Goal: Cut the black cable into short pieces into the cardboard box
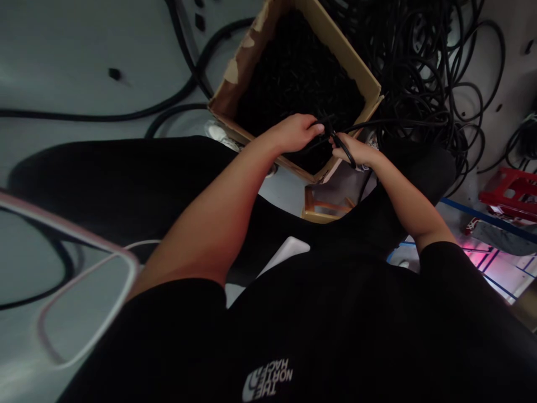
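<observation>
Over the near edge of a cardboard box (369, 89), both of my hands are close together. My left hand (300, 132) is closed in a pinch around a black cable (390, 121), which comes in from the tangle on the right. My right hand (354, 150) grips dark scissors (344, 150) by the handle loops, their blades up against the cable beside my left fingertips. Whether the blades have closed on it is too dark to tell. Inside the box lie a great many short black cable pieces (300, 67).
A heap of black cables (411, 67) lies right of the box. Thick black cables (104, 116) cross the floor at left. A white cord (96, 254) loops close to the camera. A wooden stool (321, 217) is between my legs; a red plastic stool (514, 193) stands far right.
</observation>
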Motion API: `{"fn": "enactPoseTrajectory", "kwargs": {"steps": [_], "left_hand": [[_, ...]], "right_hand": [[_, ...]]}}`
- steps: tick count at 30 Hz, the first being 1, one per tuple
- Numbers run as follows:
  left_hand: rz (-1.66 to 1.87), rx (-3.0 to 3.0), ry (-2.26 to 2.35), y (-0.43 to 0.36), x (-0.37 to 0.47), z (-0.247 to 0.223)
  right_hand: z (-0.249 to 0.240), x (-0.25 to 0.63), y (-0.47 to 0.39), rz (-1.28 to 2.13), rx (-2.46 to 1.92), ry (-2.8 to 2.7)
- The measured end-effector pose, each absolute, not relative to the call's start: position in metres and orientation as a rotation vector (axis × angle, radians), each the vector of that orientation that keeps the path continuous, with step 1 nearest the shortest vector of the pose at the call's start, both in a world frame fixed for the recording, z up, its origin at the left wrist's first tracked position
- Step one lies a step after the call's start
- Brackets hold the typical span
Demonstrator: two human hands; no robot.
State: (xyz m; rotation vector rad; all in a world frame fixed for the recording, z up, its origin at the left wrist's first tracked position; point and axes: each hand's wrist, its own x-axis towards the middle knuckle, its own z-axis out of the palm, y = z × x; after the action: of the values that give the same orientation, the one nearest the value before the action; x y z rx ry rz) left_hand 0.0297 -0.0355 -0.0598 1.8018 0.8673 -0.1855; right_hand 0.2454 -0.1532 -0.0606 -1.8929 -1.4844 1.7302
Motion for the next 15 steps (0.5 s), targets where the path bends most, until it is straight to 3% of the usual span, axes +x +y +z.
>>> {"fn": "enactPoseTrajectory", "kwargs": {"steps": [7,15], "left_hand": [[-0.182,1.802,0.806,-0.035,0.030,-0.062],[-0.092,1.667,1.087,-0.030,0.018,-0.050]], "right_hand": [[-0.043,0.236,-0.147,1.705,-1.951,-1.401],[-0.020,0.234,-0.148,1.655,-2.201,-0.979]]}}
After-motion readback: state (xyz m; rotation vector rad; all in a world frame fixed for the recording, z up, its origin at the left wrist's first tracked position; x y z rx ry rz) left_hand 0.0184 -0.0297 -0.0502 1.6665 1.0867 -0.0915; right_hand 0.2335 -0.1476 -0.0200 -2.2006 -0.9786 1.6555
